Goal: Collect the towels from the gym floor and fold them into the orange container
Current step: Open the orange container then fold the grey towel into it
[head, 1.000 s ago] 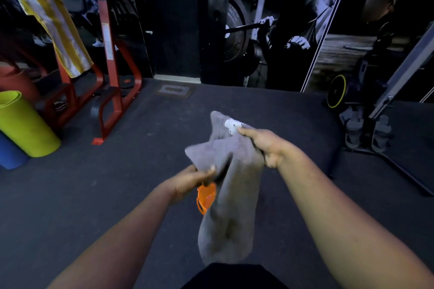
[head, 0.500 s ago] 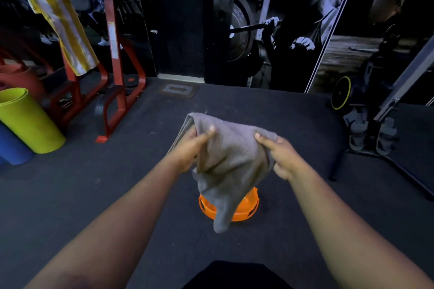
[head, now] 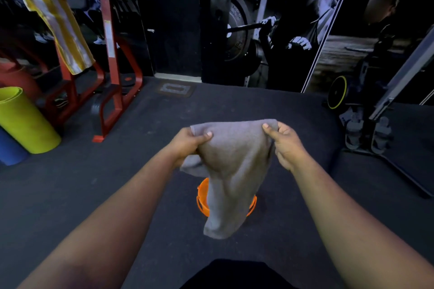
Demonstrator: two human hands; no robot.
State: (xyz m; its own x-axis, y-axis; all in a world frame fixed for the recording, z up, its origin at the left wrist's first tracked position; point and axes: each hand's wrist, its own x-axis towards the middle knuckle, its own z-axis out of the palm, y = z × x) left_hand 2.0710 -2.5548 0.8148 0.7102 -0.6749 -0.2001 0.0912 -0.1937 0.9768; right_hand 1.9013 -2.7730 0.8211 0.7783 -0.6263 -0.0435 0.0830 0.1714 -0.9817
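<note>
Dark gym floor (head: pixel 94 195) fills my head view, with a red rack (head: pixel 112 58) and a yellow striped towel (head: pixel 54 16) at far left. My left hand (head: pixel 187 145) and right hand (head: pixel 286 145) each pinch a top corner of the grey towel (head: pixel 234 171), which hangs over the orange container (head: pixel 203 197) on the floor.

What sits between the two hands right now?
In the head view, the top edge of the gray towel spans between the left hand and right hand; each pinches a corner, the rest hanging over the orange container.
</note>
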